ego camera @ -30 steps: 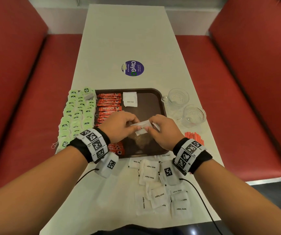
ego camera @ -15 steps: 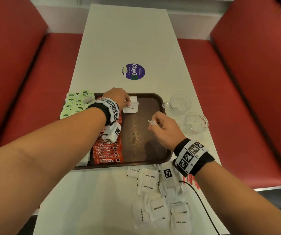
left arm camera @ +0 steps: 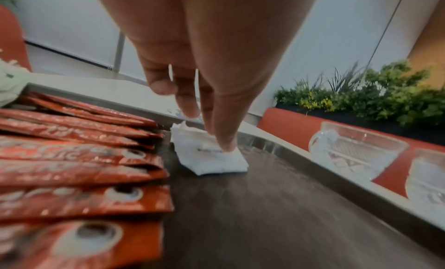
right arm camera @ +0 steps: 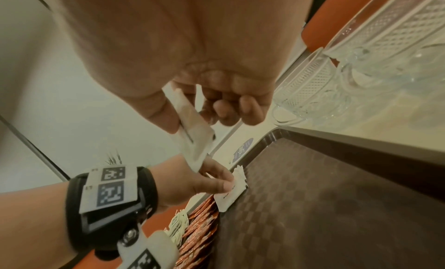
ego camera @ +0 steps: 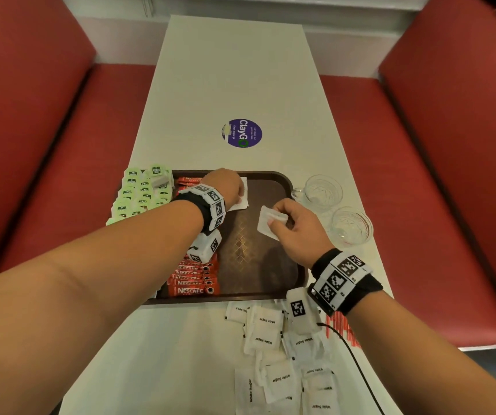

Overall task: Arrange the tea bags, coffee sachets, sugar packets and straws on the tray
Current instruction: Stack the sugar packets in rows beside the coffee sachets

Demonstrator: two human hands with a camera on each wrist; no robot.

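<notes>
A brown tray (ego camera: pixel 255 265) lies in the middle of the table. Green tea bags (ego camera: pixel 142 193) fill its left side, with red coffee sachets (ego camera: pixel 193 280) beside them. My left hand (ego camera: pixel 228 187) reaches to the tray's far end, where its straight fingertips (left arm camera: pixel 224 141) press on a small stack of white sugar packets (left arm camera: pixel 209 159). My right hand (ego camera: pixel 282 217) hovers above the tray's right half and pinches a few sugar packets (ego camera: pixel 266 224) between thumb and fingers. Loose sugar packets (ego camera: pixel 276 339) lie on the table in front of the tray. Red straws (ego camera: pixel 341 324) show partly under my right wrist.
Two patterned glass cups (ego camera: pixel 318 191) (ego camera: pixel 351 226) stand on the table right of the tray. A purple round sticker (ego camera: pixel 242 133) is on the table beyond it. Red bench seats (ego camera: pixel 61 145) run along both sides.
Both hands were together over the tray's near part holding packets. The left hand has gone to the far end and pressed onto the stack; the right stayed back, holding its packets.
</notes>
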